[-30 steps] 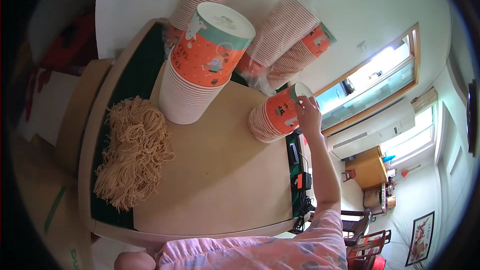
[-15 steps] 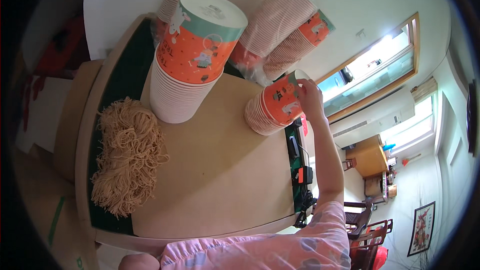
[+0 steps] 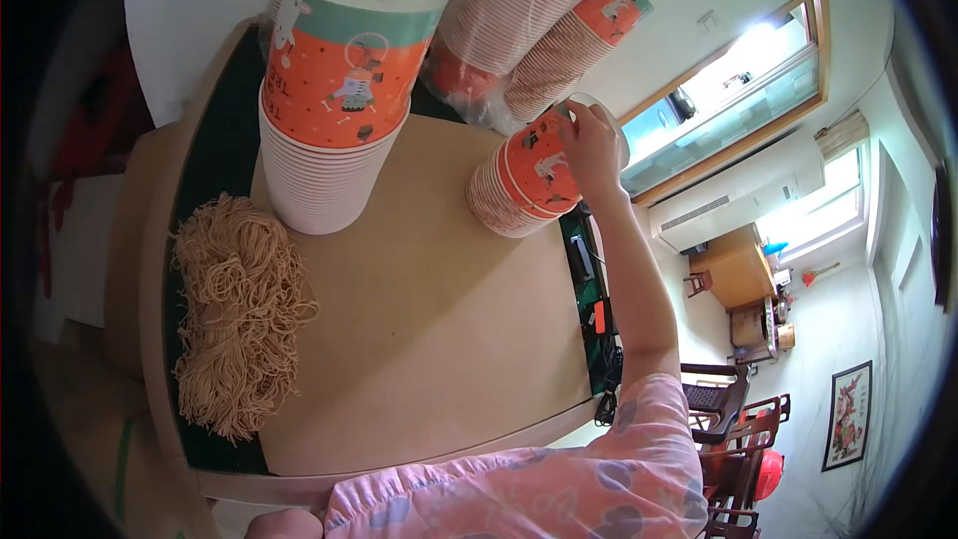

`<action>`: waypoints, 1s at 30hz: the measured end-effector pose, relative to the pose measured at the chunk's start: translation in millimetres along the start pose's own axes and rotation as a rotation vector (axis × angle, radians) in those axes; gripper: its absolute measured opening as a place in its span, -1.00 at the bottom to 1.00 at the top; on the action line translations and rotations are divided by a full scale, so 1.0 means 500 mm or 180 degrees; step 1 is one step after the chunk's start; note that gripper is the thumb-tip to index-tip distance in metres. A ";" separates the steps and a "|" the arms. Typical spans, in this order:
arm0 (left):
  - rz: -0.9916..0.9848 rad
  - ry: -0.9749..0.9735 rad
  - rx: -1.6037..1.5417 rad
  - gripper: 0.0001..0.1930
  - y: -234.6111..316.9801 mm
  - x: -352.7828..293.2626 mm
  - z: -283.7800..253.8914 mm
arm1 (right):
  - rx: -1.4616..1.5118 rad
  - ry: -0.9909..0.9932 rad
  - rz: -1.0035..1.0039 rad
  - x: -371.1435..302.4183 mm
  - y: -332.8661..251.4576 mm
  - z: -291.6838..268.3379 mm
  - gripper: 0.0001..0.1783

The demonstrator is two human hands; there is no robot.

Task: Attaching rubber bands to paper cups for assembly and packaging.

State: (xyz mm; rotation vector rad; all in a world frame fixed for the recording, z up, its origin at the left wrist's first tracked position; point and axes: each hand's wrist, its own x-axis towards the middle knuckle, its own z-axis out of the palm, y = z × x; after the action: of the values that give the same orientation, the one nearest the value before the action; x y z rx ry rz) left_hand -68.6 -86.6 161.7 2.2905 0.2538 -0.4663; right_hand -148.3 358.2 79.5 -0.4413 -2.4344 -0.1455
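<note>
Bright light is pouring in from the right through a wood-framed rectangular window [image 3: 738,90] and a smaller white-paned window [image 3: 828,202], both washing out to near white in places. The orange, round paper-cup stack [image 3: 529,175] under the right hand [image 3: 594,148] is turning a shaded side to the camera. A broad, soft-edged shadow is spreading over the smooth tan bench [image 3: 439,359], whose lower right is looking lighter. Clear crinkled plastic wrapping [image 3: 479,100] is catching faint glints. The far left is sinking into murk, and the fisheye lens is bending straight edges near a black, rounded rim.
</note>
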 end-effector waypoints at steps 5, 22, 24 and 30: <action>0.1987 0.5671 -0.0129 -0.76 -0.060 0.086 0.214 | -0.0251 -0.0251 0.0085 -0.021 -0.012 0.021 -0.71; 0.1331 0.5492 -0.1214 -0.68 -0.050 0.080 0.219 | 0.0882 0.0313 -0.1116 -0.089 -0.099 -0.020 -0.78; 0.1225 0.5457 -0.1168 -0.68 -0.052 0.079 0.217 | 0.1435 0.0113 -0.1245 -0.101 -0.166 -0.003 -0.79; 0.0814 0.5077 -0.0372 -0.78 -0.096 0.052 0.230 | 0.2692 -0.0283 -0.0398 -0.075 -0.270 0.059 -0.85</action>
State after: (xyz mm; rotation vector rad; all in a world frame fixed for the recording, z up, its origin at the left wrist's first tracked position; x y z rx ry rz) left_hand -89.1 -136.8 46.3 2.0070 0.6766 1.5263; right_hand -185.6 227.5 34.1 0.0903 -2.3407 0.8347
